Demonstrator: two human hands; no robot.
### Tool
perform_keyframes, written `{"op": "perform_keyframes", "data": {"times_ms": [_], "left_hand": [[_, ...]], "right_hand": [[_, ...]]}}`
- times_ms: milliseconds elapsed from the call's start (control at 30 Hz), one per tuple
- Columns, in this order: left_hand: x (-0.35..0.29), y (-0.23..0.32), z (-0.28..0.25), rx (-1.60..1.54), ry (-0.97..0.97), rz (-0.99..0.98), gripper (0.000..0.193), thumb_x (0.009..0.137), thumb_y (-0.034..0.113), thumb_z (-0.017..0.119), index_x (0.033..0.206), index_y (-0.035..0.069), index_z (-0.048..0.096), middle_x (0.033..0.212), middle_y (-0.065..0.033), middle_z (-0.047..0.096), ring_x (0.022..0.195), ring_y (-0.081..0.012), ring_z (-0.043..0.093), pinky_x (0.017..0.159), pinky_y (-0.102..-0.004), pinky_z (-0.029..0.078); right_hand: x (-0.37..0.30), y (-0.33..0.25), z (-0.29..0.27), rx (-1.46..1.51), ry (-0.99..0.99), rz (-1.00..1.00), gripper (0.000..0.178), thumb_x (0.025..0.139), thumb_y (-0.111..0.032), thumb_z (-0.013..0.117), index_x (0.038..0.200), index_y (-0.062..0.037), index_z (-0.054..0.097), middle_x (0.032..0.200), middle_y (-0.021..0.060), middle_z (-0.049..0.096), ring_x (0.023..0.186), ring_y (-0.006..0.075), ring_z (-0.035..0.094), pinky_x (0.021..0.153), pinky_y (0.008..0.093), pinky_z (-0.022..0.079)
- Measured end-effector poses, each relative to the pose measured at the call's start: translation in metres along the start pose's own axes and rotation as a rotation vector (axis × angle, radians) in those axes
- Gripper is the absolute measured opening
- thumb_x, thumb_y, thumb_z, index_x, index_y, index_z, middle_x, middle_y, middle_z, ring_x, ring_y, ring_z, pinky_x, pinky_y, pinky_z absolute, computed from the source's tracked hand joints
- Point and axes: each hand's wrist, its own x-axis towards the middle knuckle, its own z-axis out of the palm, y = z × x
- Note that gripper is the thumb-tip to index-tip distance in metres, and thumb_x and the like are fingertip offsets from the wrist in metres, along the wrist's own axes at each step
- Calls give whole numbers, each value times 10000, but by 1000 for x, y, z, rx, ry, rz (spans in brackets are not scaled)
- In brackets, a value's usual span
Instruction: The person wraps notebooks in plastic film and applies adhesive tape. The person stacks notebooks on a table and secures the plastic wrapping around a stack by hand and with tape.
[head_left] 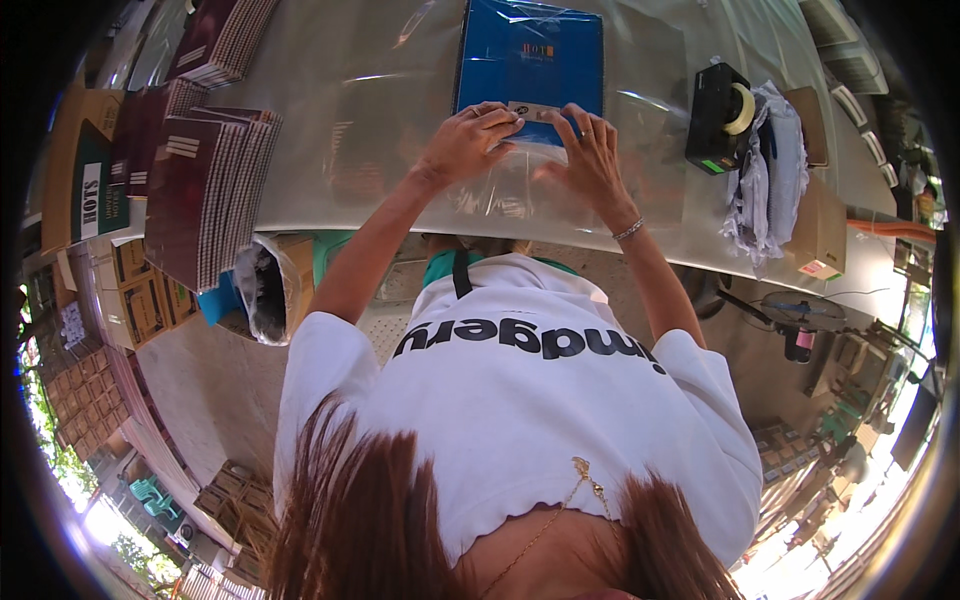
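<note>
Maroon notebooks (185,205) are stacked on the left of the worktop (345,150); a tape dispenser (712,120), plastic bundle (772,165) and box (818,230) crowd its right. The blue book (530,75) lies between, with bare room either side. At its near edge, the left hand (470,145) curls, grip unclear; the right hand (592,158) is open, thumb apart. Forearms cross the worktop's near edge.

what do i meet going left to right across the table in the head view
maroon spiral-bound books → flat blue item → black tape dispenser → cardboard box
</note>
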Motion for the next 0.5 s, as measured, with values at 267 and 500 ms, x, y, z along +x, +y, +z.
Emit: {"op": "perform_keyframes", "data": {"times_ms": [267,500], "left_hand": [[-5,9,1,-3,-1,-3,153,782,116,673,934,112,687,941,20,630,860,-165,613,743,-304,539],[2,18,-1,-166,74,-183,91,769,75,667,854,104,679,850,-15,650,784,-187,619,688,-311,523]], "right_hand": [[-9,15,18,208,70,-28,177,727,-126,690,870,-84,595,843,24,592,820,190,568,754,322,470],[4,13,2,307,-63,148,76,752,-136,668,789,-84,625,773,33,606,778,200,562,724,355,450]]}}
